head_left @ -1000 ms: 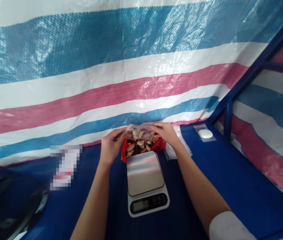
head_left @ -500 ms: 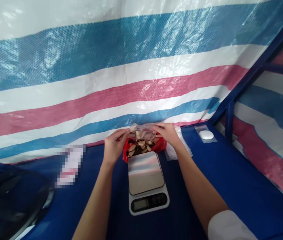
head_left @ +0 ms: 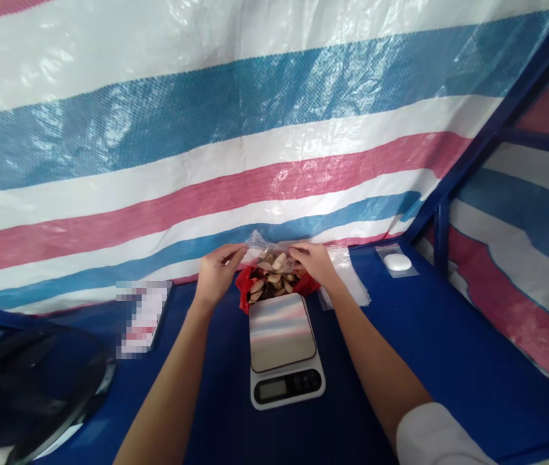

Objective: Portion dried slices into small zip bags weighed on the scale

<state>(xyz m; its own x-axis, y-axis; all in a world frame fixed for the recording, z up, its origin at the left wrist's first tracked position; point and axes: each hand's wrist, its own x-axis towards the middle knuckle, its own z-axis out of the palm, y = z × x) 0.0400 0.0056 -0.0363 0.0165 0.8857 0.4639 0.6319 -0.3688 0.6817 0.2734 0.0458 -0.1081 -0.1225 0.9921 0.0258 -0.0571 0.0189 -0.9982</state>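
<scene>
Both my hands hold a clear plastic bag (head_left: 258, 244) by its upper edges, at the back of the table. My left hand (head_left: 217, 271) pinches its left side, thumb and fingers together. On the other side my right hand (head_left: 314, 261) grips the bag with its fingertips. Pale dried slices (head_left: 277, 279) show in and below the clear bag; which of them lie inside it I cannot tell. Around the slices is an open red plastic bag (head_left: 244, 287). Just in front stands a white kitchen scale (head_left: 283, 352) with a shiny metal plate and a small display.
Flat clear bags (head_left: 347, 278) lie right of my right hand. Farther right is a white oval object (head_left: 397, 261) on a small clear bag. A blurred-out flat item (head_left: 143, 320) and a dark round object (head_left: 37, 394) are at left. Striped sheeting (head_left: 236, 155) hangs behind.
My left hand has moved slightly left and up, with the clear bag's edge rising higher and spreading. The whole view has shifted a little. The scale stays in place.
</scene>
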